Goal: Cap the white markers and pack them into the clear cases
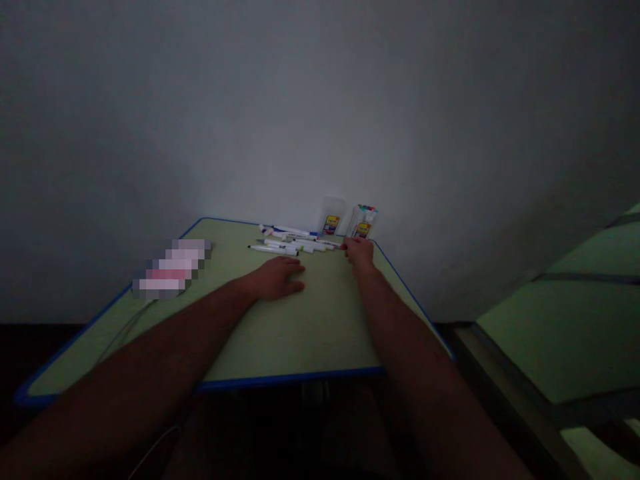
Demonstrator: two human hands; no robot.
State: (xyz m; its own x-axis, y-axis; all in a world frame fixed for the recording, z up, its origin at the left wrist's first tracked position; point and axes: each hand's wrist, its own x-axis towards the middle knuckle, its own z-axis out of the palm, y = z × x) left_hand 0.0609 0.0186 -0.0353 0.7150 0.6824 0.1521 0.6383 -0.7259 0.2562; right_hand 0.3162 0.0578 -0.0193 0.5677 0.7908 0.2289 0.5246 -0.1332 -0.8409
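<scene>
Several white markers (280,251) lie in a loose pile toward the far side of the table. My left hand (277,278) rests on the tabletop just in front of them, fingers stretched out and holding nothing. At the pile's right end, my right hand (360,252) has its fingers curled in a pinch on the tip of a white marker (329,245). Behind the hands, a clear plastic case (331,217) with a yellow label leans against the wall. To its right stands a similar case (363,223) with colourful marker ends showing at its top.
The pale green table (300,333) has a blue edge and stands against a grey wall (300,120). On its left lies a blurred-out flat device (173,270) with a white cable (123,327) running toward the front edge. Green panels (565,327) are at the right.
</scene>
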